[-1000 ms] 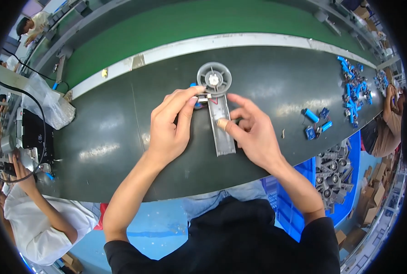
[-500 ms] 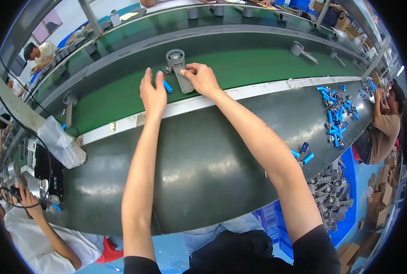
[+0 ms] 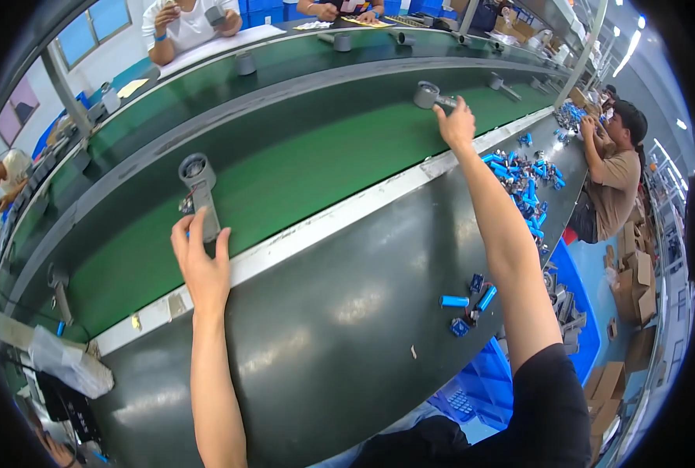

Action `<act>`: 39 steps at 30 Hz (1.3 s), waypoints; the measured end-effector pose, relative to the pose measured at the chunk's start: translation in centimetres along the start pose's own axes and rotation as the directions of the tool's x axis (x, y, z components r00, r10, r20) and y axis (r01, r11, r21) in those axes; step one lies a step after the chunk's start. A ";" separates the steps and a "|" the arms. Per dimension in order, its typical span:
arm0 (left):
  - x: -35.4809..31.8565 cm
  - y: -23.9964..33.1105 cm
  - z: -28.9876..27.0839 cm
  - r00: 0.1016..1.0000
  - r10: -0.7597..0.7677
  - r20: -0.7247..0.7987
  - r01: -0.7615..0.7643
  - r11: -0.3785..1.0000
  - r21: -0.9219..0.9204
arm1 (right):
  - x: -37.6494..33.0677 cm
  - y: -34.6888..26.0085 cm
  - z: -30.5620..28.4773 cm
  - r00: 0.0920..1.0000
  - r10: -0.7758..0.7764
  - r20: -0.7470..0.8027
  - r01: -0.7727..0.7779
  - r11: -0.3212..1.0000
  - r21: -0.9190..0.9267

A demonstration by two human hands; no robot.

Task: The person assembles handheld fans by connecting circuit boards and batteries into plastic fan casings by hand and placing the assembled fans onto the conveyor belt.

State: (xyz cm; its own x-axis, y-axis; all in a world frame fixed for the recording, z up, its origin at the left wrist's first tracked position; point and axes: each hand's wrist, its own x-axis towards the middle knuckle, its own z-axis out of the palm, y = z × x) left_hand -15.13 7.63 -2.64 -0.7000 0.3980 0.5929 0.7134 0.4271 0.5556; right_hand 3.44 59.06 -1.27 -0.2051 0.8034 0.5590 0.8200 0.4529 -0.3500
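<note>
A grey fan-shaped housing with a round head and a flat handle (image 3: 200, 199) lies on the green belt (image 3: 300, 171). My left hand (image 3: 204, 265) is at the handle's lower end, fingers spread, thumb beside it and fingertips at its edge. A small dark part with wires (image 3: 186, 204) sits against the housing's left side. Farther right, my right hand (image 3: 458, 126) reaches over the belt, thumb and fingers apart around the handle end of a second grey housing (image 3: 425, 95). Whether the fingers touch that handle is unclear.
Blue cylindrical cells with small boards (image 3: 528, 187) are heaped on the dark tabletop (image 3: 324, 327); several lie nearer me (image 3: 455, 301). A blue bin (image 3: 577, 288) holds grey housings. A plastic bag (image 3: 70, 363) lies left. A co-worker (image 3: 616, 164) sits right; others work across the belt.
My right hand has left the first housing and moved right to the second one. My left hand has come to the first housing's handle. The view has turned rightward.
</note>
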 end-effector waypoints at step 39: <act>-10.9 9.8 -6.3 0.883 0.141 0.447 0.135 0.838 -0.529 | -30.2 0.5 -27.9 0.942 -0.255 0.220 0.120 0.865 0.488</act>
State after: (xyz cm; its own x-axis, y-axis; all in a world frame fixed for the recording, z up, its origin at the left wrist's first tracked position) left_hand -0.25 2.40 -0.01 -0.5324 0.7748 0.3409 0.5202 -0.0183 0.8538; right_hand 25.01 24.24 2.65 -0.5195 0.7262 0.4504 0.4235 0.6766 -0.6024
